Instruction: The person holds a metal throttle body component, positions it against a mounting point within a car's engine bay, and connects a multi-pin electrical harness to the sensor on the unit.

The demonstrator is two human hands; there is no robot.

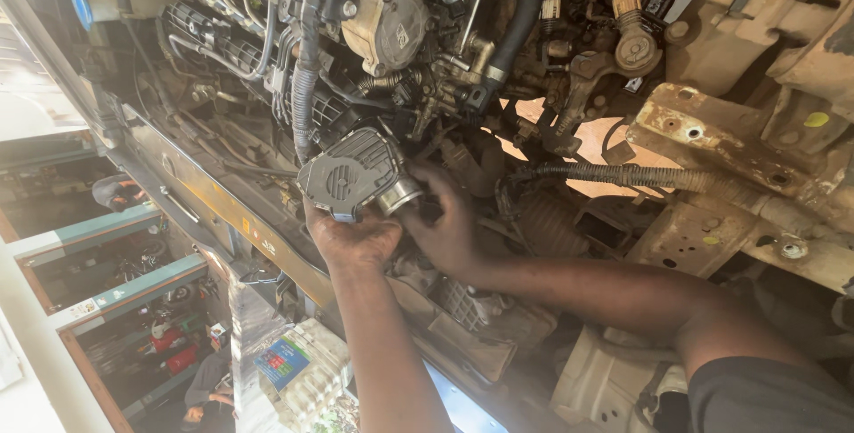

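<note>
Head view: we see the left hand (354, 239) cupped under a grey plastic housing (347, 172), gripping its lower edge, in the engine bay. The right hand (447, 224) wraps its fingers around the metal cylinder (399, 195) at the housing's side, beside a ribbed hose (623, 176).

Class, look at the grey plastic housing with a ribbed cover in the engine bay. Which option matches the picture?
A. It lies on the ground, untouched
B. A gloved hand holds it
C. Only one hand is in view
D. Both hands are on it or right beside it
D: the bare left hand cups the grey plastic housing from below, while the bare right hand grips by its metal pipe end.
</note>
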